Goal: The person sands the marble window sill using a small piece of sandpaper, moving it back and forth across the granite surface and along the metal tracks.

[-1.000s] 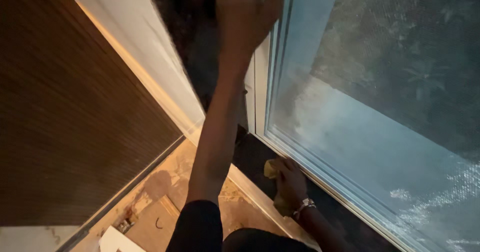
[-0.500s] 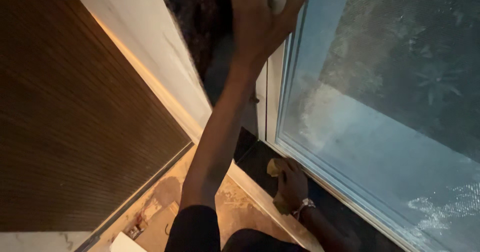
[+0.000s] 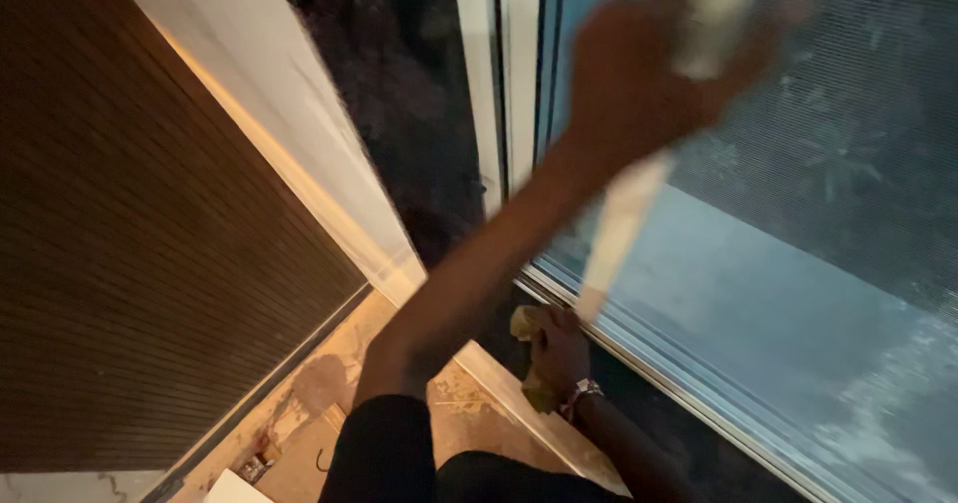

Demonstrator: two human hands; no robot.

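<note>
**Inspector:** Position of the hands relative to the window glass (image 3: 798, 293)?

**Assistant:** Left hand (image 3: 649, 84) is raised high against the glass, just right of the white window frame (image 3: 504, 84). Its fingers are clamped on a pale cleaning tool (image 3: 714, 19) — blurred, so whether it is a cloth or a squeegee cannot be told. A pale strip hangs below the hand across the pane. Right hand (image 3: 559, 348) is low, at the bottom track of the glass, fingers closed on a yellowish cloth (image 3: 526, 323); a bracelet sits at that wrist.

**Inspector:** Condition of the pane?

**Assistant:** Hazy and streaked on the right side. Left of the frame is a dark stone panel (image 3: 399, 114), then a brown slatted wall (image 3: 150, 244).

**Inspector:** Recommendation for the wipe in hand?

**Assistant:** In my judgement — keep the tool flat on the glass with even pressure, work in overlapping passes from the frame outward, top down, so drips land on unfinished area. The lower cloth is well placed to catch run-off at the track. The reach is long; a steady stance on the floor (image 3: 299, 423) is advised.
</note>
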